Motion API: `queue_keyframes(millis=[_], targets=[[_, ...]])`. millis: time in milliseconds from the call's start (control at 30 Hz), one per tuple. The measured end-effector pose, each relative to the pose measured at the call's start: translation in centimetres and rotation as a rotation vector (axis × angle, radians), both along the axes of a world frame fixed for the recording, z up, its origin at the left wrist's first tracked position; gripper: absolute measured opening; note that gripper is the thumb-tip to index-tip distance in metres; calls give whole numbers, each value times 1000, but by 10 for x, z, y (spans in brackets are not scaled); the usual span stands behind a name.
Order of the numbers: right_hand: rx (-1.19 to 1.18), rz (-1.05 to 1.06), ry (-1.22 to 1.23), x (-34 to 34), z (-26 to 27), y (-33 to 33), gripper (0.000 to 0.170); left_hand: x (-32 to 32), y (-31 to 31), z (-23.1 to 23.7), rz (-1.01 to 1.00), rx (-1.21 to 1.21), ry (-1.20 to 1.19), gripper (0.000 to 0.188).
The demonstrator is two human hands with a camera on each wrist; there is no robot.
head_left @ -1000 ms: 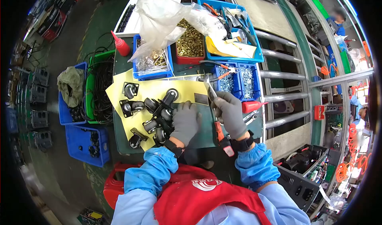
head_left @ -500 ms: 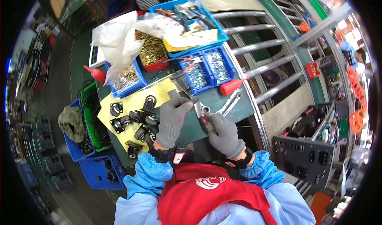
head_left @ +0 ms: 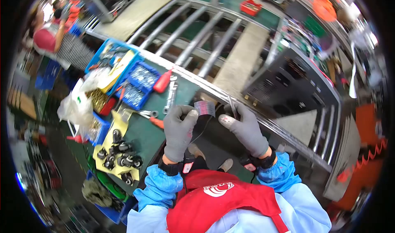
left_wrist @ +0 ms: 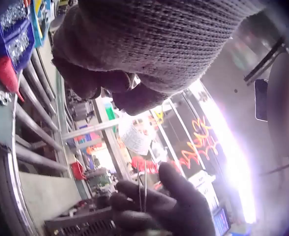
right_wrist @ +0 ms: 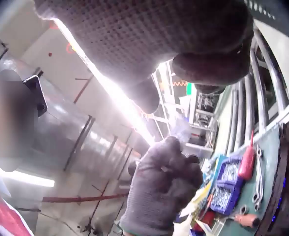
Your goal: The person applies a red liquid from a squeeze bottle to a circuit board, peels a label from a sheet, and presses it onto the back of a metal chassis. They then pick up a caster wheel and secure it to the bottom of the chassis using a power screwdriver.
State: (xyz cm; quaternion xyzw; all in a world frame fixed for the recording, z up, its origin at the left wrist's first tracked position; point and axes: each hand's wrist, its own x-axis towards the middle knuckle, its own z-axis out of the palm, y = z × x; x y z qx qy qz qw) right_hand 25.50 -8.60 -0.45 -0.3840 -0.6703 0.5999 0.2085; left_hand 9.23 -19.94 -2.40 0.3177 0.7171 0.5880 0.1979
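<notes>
Between thumb and forefinger, the left hand (head_left: 179, 132) pinches a small, shiny label-like piece (head_left: 204, 108). This piece (left_wrist: 134, 139) looks pale with faint print in the left wrist view. The right hand (head_left: 247, 131), a short way to its right, grips a thin metal tool (head_left: 231, 105) resembling tweezers. Two slim prongs of the tool (left_wrist: 143, 191) stand up from the fingers in the left wrist view. Both hands wear grey gloves and are apart, beyond the table's edge. In the right wrist view the left hand (right_wrist: 161, 187) is below the label piece (right_wrist: 182, 130).
Black casters (head_left: 129, 161) lie on a yellow sheet (head_left: 108, 140) on the green table (head_left: 144, 136). Near them are blue hardware bins (head_left: 135, 94), wrenches (head_left: 170, 94), a red bottle (head_left: 163, 81) and an orange handle (head_left: 156, 122). Rollers (head_left: 200, 35) and a dark metal case (head_left: 288, 82) stand beyond.
The view has swung right. Both hands have left the tabletop and are raised past its edge; the left, earlier flat by the casters, now pinches the label piece. The right still grips a tool.
</notes>
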Motion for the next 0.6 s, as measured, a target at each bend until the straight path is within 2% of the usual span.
queue_keyframes(millis=[33,100,133,233,300,433,467,567,600], targets=[[64,-29,-20,21,5,4,45,19,11,-1,-33,31,84,14],[188,-72,-75,56,19,10,42,55,27,4,-128,30,37,12],[70,-160,-15,73,17,11,34,72,34,7,-157,20,36,12],[-62,-244,61,125,23,18,28,121,54,12,-255,50,-61,12],[-19,-305,67,156,18,22,24,146,66,13,-327,52,-121,12],[38,-371,63,198,15,37,20,177,98,1,-498,53,-189,14],[46,-384,64,205,13,44,19,183,109,5,-518,55,-278,16],[72,-490,107,211,0,69,17,188,149,-12,-531,120,-136,16],[164,-515,108,211,-8,78,17,188,163,-17,-533,162,-118,16]])
